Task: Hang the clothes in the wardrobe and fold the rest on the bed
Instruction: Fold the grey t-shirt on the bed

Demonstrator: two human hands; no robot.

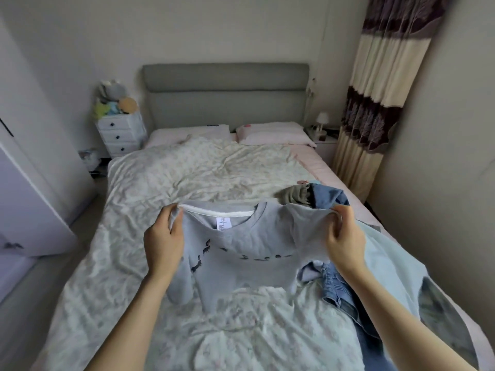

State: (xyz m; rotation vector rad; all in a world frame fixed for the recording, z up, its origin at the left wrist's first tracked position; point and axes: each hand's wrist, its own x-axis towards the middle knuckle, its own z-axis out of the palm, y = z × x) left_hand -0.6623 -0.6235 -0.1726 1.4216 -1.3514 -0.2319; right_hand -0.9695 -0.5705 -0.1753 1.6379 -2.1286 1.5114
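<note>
Grey cotton sweatshirt with a white neckband and small dark printed figures (pixel 241 245): you hold it spread above the bed covered by a pale floral quilt (pixel 166 183), one shoulder in each grip. Your left hand (pixel 164 243) has its fingers curled round the left shoulder seam; your right hand (pixel 344 236) pinches the right shoulder between thumb and fingers. The hem and one sleeve trail onto the quilt. The step in hand appears to be the spreading of one garment, either for folding or for hanging. The next move, if folding, calls for laying it flat on the open quilt with the sleeves turned in. To your right lies the heap of blue denim and olive clothes (pixel 321 199) beside a pale blue-green garment (pixel 388 263). How many items that heap holds cannot be told. The white wardrobe door (pixel 29 204) is cut off at the left edge, and no hanger shows.
</note>
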